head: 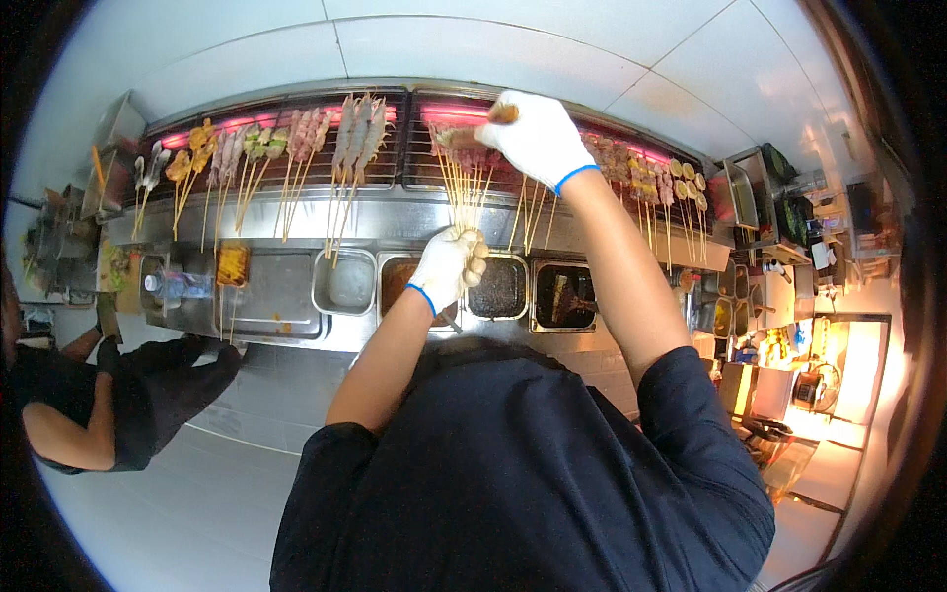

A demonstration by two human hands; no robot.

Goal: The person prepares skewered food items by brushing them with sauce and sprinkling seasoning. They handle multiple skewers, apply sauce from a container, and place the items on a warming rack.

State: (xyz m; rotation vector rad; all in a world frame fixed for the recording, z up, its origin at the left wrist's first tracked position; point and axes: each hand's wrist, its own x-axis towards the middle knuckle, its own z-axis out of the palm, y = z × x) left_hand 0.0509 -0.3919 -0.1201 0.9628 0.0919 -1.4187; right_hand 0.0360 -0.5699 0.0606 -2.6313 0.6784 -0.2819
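Observation:
My left hand (450, 265), in a white glove with a blue cuff, grips the lower sticks of a fanned bundle of meat skewers (464, 189). Their meat ends lie over the right half of a long grill (403, 159), where red heating elements glow. Above that meat my right hand (538, 137), gloved alike, is closed around an implement with a tan round end (505, 114). A brown blur beside its fingers hides part of the meat, and the implement's kind is unclear. Left of the bundle, several prawn skewers (360, 137) rest on the grill bars.
More skewers line both sides, including green vegetable rolls (265, 142) and round slices (688, 181). Nearer me are a pale steel pan (345, 281), dark seasoning pan (497, 285) and dark liquid pan (564, 296). A metal tray (277, 285) sits left. A co-worker (89, 407) holds a cleaver (108, 317).

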